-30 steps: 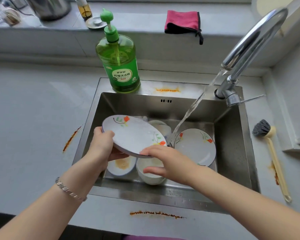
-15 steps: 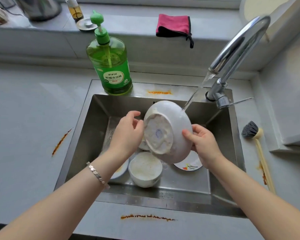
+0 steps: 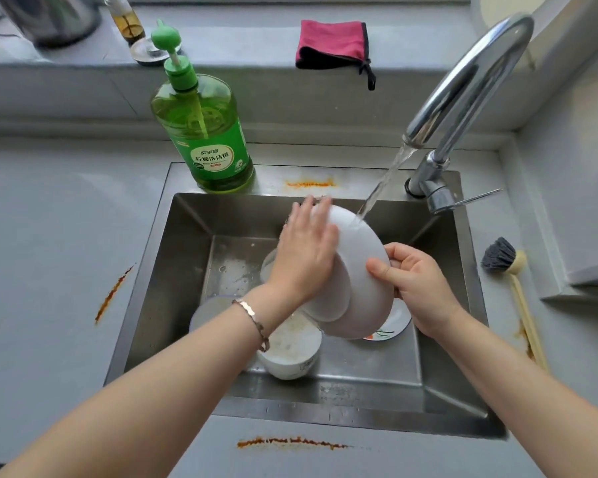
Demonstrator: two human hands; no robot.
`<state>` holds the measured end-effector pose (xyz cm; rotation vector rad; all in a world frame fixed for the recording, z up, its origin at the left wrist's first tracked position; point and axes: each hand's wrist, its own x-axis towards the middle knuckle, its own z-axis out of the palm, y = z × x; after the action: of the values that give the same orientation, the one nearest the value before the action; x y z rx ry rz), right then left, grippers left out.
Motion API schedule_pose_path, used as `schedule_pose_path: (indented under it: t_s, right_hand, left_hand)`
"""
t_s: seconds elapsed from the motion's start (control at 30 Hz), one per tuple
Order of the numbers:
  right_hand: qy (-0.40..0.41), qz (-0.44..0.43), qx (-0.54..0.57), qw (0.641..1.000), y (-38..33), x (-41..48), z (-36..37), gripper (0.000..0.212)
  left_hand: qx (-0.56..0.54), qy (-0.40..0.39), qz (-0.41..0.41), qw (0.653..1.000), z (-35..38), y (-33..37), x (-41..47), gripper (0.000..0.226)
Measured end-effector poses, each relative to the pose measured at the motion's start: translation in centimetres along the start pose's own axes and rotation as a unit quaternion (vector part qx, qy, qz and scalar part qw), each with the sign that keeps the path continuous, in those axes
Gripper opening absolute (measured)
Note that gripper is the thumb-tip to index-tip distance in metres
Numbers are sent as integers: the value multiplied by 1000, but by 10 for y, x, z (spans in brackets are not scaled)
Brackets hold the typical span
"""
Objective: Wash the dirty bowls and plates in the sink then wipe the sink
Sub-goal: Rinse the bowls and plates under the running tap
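Observation:
Over the steel sink [image 3: 442, 391] I hold a white plate [image 3: 359, 270] tilted on edge, its underside toward me, under the water stream [image 3: 380, 188] from the tap [image 3: 463, 91]. My right hand [image 3: 415, 288] grips the plate's right rim with thumb and curled fingers. My left hand [image 3: 308, 257] lies flat on the plate's back with straight fingers. Below in the sink stand a dirty white bowl [image 3: 290, 353], another bowl [image 3: 204, 312] partly behind my left forearm, and a flowered plate [image 3: 390, 326] mostly hidden.
A green dish-soap bottle [image 3: 204, 132] stands on the sink's back rim. A pink cloth [image 3: 332, 43] hangs on the ledge behind. A dish brush [image 3: 511, 281] lies on the counter at right. Orange stains [image 3: 290, 443] mark the counter and sink rim.
The plate was lifted from the sink, turned underside toward me and brought under the stream. My left hand moved from the rim onto the plate's back; my right hand took the right rim.

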<state>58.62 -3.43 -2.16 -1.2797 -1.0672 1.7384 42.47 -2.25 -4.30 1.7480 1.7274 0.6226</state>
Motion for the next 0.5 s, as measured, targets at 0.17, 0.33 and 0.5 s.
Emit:
schedule_pose_path:
  t_s: [0.17, 0.33, 0.5]
  right_hand:
    - [-15, 12, -10, 1000, 1, 5, 5, 12]
    - [5, 29, 37, 999, -2, 7, -15, 6]
    - [8, 89, 158, 983, 12, 13, -28, 50]
  left_hand:
    - [29, -14, 92, 995, 2, -10, -6, 57]
    - [-185, -50, -150, 970, -20, -43, 7, 58]
    - [-384, -118, -335, 852, -51, -53, -10, 33]
